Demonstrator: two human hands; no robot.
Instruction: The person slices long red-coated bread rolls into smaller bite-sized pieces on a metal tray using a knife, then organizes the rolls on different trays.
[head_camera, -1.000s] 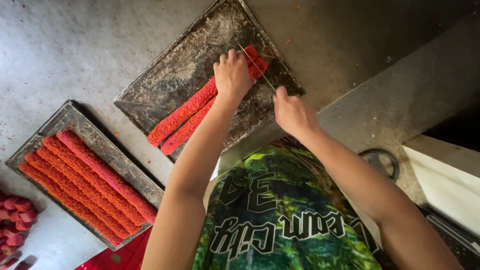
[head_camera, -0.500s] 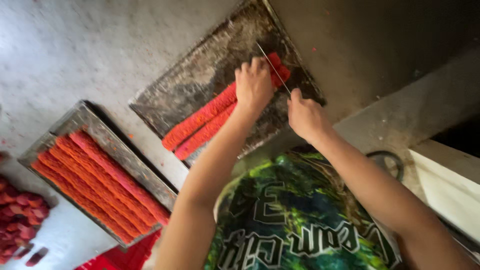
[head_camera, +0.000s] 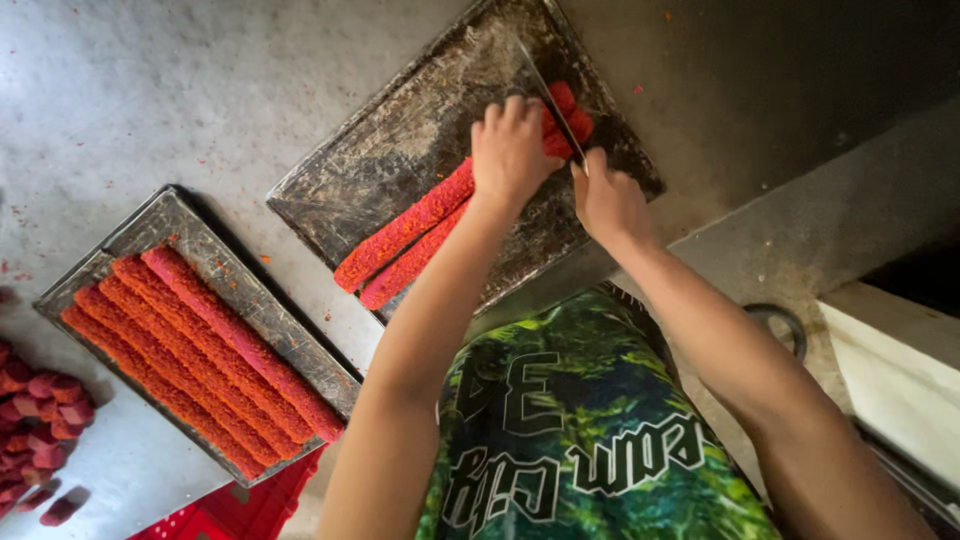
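Two red rolls (head_camera: 410, 225) under left hand (head_camera: 512, 150), pressed flat; right hand (head_camera: 608, 200) clenched on knife (head_camera: 548, 95).

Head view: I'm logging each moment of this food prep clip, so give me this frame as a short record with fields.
left hand: left hand presses down on two long red rolls
right hand: right hand grips a knife, blade at the rolls' far end
cutting surface: dark metal tray on a grey table
cut pieces: a few short red pieces beyond the blade
second tray: rimmed metal tray with uncut red rolls side by side
far left: pile of cut red chunks
below: red crate
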